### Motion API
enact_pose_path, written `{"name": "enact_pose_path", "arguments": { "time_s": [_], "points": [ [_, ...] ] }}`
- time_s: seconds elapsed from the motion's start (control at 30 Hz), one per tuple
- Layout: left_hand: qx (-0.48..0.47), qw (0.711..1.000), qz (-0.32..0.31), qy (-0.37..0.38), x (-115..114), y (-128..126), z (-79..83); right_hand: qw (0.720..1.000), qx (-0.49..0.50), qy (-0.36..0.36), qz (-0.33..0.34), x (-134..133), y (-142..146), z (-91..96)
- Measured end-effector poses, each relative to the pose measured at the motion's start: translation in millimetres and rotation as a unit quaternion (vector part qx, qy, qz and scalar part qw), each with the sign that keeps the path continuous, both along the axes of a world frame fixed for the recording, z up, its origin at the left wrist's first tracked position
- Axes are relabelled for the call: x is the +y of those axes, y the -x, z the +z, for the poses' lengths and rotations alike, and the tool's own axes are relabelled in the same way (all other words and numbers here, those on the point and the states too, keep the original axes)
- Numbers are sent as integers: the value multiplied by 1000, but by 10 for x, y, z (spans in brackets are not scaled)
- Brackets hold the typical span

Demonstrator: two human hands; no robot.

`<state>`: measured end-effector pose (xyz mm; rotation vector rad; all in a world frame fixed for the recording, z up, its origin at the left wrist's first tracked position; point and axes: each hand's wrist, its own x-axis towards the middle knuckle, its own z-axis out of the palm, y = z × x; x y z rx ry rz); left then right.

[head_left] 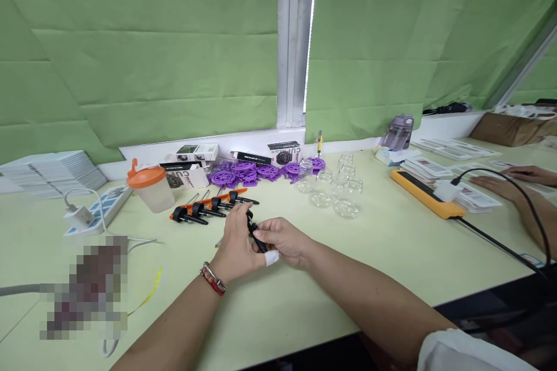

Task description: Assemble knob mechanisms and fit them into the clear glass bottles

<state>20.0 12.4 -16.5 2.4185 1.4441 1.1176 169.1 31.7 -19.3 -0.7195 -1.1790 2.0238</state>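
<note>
Both my hands meet above the table around one small black plastic part (257,237) with a rod-like end. My left hand (237,243), with white tape on the thumb, curls around its left side and upper end. From the right, my right hand (285,239) pinches it with thumb and fingers. Just beyond my left hand lies an orange strip (241,191) with several similar black parts (201,208) and metal rods. Purple wheel-shaped plastic pieces (243,175) are heaped farther back, next to clear glass-like cups (346,207).
An orange-lidded cup (154,194) and a white power strip (102,208) stand at left. Small printed boxes (285,153) line the back. On the right are an orange power strip (426,194) with a black cable, printed card stacks (478,197) and another person's hands (498,185).
</note>
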Motion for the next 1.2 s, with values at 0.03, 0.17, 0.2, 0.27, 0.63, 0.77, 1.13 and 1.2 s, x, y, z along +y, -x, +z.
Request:
{"name": "enact_pose_path", "arguments": {
  "time_s": [0.03,0.17,0.2,0.27,0.63,0.77,1.13,1.2],
  "points": [
    [1,1000,-1,3,3,4,-4,1000,0,0,0,-2,-1,3],
    [2,1000,-6,20,16,18,-7,1000,-2,4,0,-11,-1,23],
    [3,1000,-10,24,18,22,-4,1000,-2,4,0,-13,0,28],
    [4,999,-18,31,18,30,7,1000,-2,5,2,-16,1,36],
    [9,1000,10,22,-20,27,60,1000,5,5,-3,-24,1,32],
    [12,999,32,20,-32,31,91,1000,11,8,5,-26,-3,37],
    [-33,997,59,25,-56,-7,148,1000,25,0,1,-14,1,28],
    [-39,998,49,22,-45,-12,130,1000,17,0,-7,-11,2,23]
  ]
}}
